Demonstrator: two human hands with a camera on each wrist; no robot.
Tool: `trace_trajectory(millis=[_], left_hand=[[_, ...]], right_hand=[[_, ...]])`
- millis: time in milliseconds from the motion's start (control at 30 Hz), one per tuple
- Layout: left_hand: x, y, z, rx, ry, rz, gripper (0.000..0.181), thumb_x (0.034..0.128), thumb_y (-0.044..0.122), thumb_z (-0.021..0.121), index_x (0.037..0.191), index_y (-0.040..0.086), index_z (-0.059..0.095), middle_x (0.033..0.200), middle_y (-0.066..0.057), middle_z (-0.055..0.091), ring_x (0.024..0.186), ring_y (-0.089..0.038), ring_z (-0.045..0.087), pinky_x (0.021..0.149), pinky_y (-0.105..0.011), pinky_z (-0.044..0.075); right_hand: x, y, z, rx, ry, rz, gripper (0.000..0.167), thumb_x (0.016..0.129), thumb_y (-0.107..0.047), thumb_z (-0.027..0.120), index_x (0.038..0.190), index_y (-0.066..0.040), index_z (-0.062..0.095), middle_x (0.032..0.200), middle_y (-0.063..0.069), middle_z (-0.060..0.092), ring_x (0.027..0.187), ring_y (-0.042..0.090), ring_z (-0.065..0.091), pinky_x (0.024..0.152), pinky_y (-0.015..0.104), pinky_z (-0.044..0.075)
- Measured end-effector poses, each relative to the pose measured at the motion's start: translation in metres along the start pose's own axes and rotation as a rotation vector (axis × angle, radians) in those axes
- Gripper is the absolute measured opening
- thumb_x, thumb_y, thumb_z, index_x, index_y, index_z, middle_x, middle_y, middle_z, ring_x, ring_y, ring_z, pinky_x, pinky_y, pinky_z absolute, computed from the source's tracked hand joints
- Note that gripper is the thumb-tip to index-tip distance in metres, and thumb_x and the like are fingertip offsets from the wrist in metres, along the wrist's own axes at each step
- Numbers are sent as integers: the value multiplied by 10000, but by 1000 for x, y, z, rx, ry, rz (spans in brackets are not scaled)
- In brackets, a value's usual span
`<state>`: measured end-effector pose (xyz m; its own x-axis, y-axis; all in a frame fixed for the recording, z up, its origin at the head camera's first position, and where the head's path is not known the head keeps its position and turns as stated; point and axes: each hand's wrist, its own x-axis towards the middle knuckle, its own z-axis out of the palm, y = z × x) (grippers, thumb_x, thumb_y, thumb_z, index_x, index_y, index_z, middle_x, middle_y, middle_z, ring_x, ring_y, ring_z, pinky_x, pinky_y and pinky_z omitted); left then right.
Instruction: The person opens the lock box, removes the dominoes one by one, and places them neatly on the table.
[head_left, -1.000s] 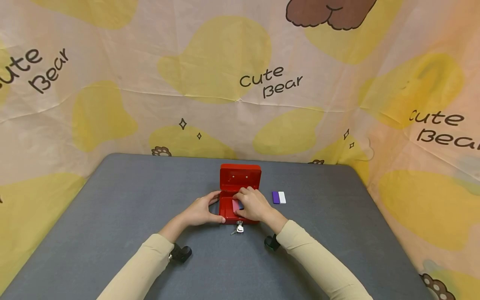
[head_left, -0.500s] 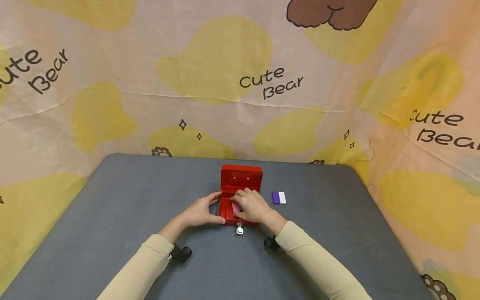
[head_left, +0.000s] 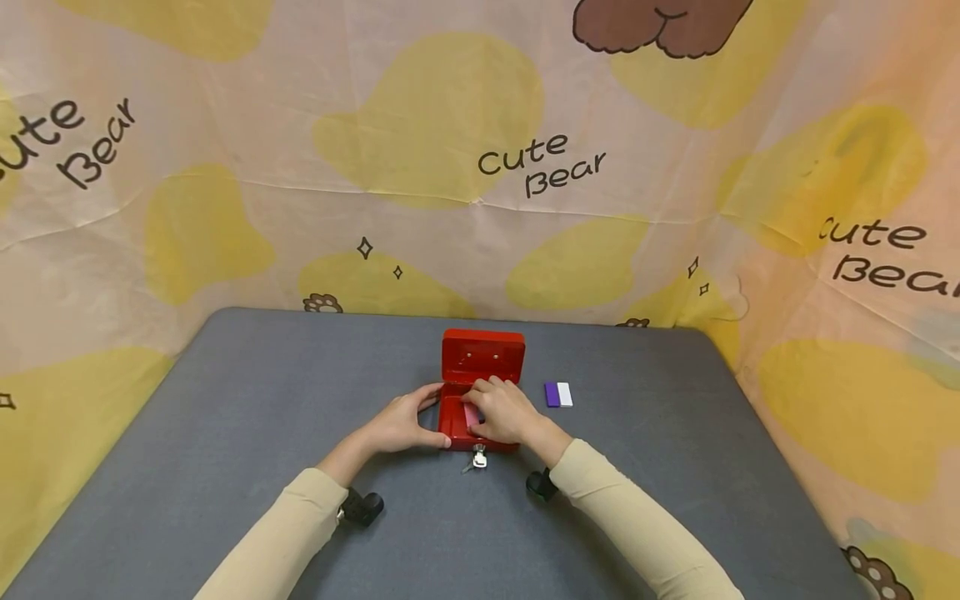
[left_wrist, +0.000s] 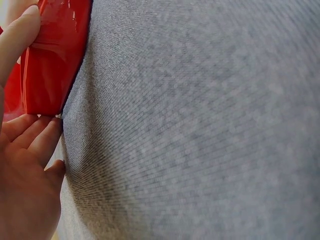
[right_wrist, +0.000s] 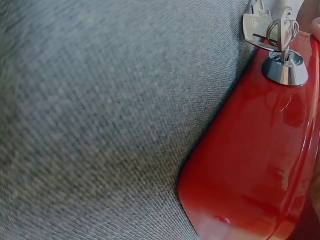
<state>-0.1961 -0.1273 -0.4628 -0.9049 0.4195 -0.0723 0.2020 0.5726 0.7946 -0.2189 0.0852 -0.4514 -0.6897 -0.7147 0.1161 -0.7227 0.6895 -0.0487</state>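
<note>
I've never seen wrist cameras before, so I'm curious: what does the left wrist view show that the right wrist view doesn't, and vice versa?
Only the left wrist view shows the palm of the left hand, its fingers against the red box. Only the right wrist view shows the silver lock and keys. Both share parts of the box and grey tabletop.

Behind the grey desk [head_left: 450,533] and on both its sides hangs a pale pink cloth [head_left: 480,229], with yellow patches [head_left: 450,100], paw prints [head_left: 323,303] and the words "Cute Bear".
</note>
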Motion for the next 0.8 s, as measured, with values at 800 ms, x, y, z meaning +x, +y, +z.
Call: trace_trajectory(millis=[800], left_hand=[[5,0,4,-25,-8,10,939,669,314,819,1411,39,315,1430,-133,392,1268,-260,446,1046,-440,333]], right_hand=[[0,10,-2,91,-4,-33,397,784,-295,697,1128,-103,651,1044,42,625,886,176,534,804,308,469]])
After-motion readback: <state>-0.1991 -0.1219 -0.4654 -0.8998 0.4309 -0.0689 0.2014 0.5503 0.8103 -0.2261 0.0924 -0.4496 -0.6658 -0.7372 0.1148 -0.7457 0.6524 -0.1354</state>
